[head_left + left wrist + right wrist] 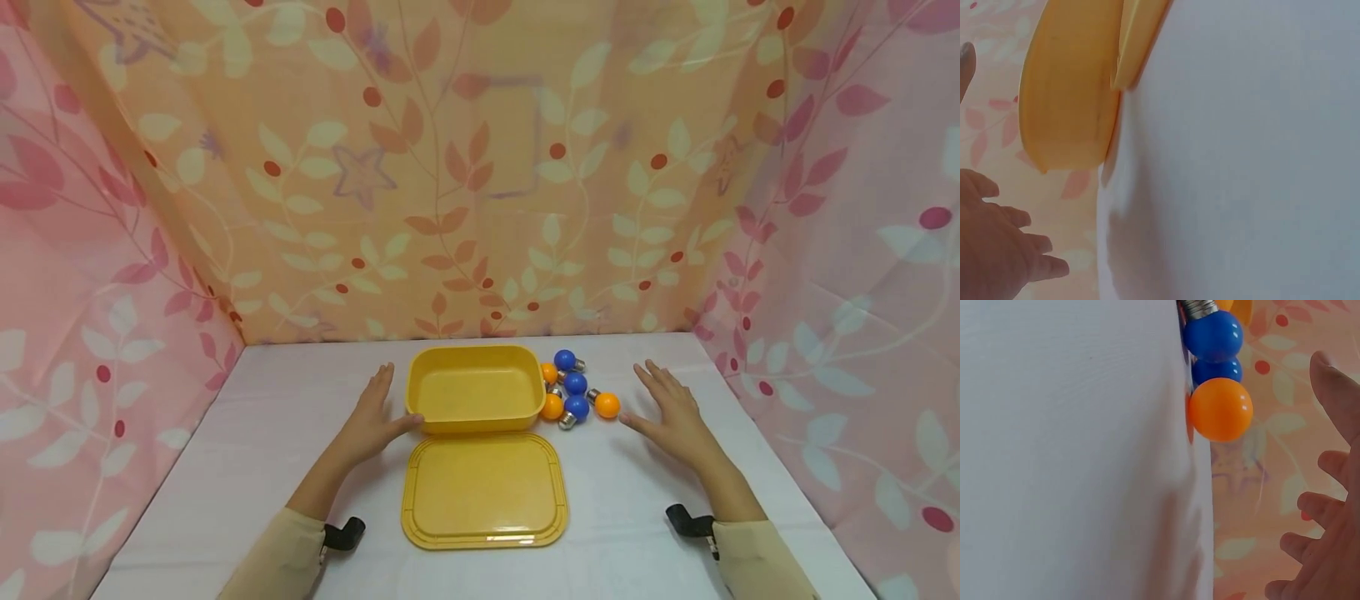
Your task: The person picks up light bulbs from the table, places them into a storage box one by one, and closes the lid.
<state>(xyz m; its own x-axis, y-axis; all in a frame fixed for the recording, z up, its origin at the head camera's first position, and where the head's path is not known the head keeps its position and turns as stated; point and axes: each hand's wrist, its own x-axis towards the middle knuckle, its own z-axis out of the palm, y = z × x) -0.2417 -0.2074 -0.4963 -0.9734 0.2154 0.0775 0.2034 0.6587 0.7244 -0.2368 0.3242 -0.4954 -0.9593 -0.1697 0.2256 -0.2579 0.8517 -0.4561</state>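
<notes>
A yellow rectangular plastic box (476,387) stands uncovered near the table's middle, and its yellow lid (486,492) lies flat just in front of it. Right beside the box lies a group of blue and orange light bulbs with silver screw bases, among them a blue bulb (575,383) and an orange bulb (607,406) at the right end. My left hand (375,421) is held beside the box's left end, fingers spread and holding nothing. To the right of the bulbs my right hand (671,419) is spread too, its thumb close to the outermost orange bulb (1221,410).
A white cloth covers the table (615,533). Patterned fabric walls rise behind the table (465,208) and along its left (90,367) and right (840,333) sides. Each wrist wears a small black device, one on the left (345,533) and one on the right (688,522).
</notes>
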